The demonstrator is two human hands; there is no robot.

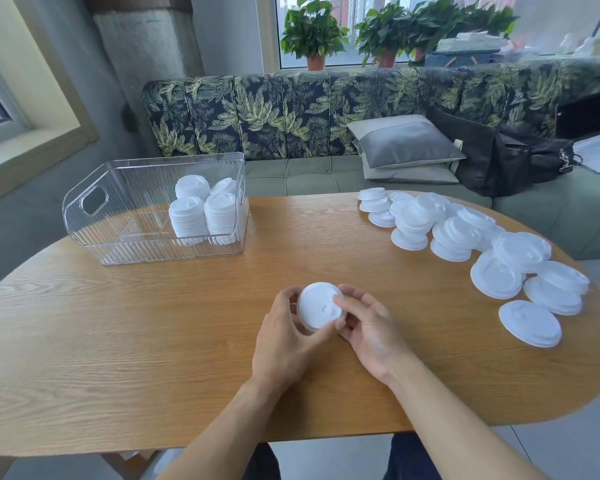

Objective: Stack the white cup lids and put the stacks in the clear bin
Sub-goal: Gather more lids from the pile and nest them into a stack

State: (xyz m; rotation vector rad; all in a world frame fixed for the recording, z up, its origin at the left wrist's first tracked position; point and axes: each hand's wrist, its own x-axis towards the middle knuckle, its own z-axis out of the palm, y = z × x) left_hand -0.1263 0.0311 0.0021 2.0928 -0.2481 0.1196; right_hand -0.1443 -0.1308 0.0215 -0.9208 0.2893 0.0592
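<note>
Sitting dome-up between both hands, the white lid stack [317, 304] is held low over the near middle of the tabletop [187, 323]. How many lids it holds cannot be told, though a rim shows beneath the top one. The grip is two-handed. The left hand [284, 337] curls its fingers and thumb round the stack's left edge, and the right hand [371, 330] pinches the right edge with one digit lying across the top. The stack's axis runs nearly upright, tipped a little toward the person.

From this grip the clear bin [94, 202] lies farther off and to the left, well apart, so the left hand is the nearer one to carry the stack over. Four finished stacks [201, 216] stand close together in the bin's right end, so the likely landing spot is just left of them. The loose lids [465, 237] lie scattered along the tabletop's right side, nearer the right hand, which looks better placed to fetch the next one.
</note>
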